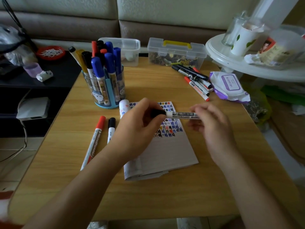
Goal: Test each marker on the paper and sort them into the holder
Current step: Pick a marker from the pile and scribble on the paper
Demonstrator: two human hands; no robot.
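Note:
A white whiteboard marker [181, 115] with a black cap lies level above the paper [166, 151], held between both hands. My left hand [140, 119] grips its black cap end. My right hand [212, 121] pinches the barrel's other end. The paper's upper half is covered with small red, blue and black marks. A clear holder [105, 90] with a blue base stands at the table's left, filled with several blue, black and red markers. A red marker [94, 142] and a black marker [110, 129] lie left of the paper. A pile of several markers [196, 80] lies at the right.
Two clear plastic boxes [130, 50] [176, 53] stand at the table's far edge. A pack of wet wipes [229, 86] lies at the right, beside a white stand [231, 61] holding cups. A dark shelf [33, 83] is to the left.

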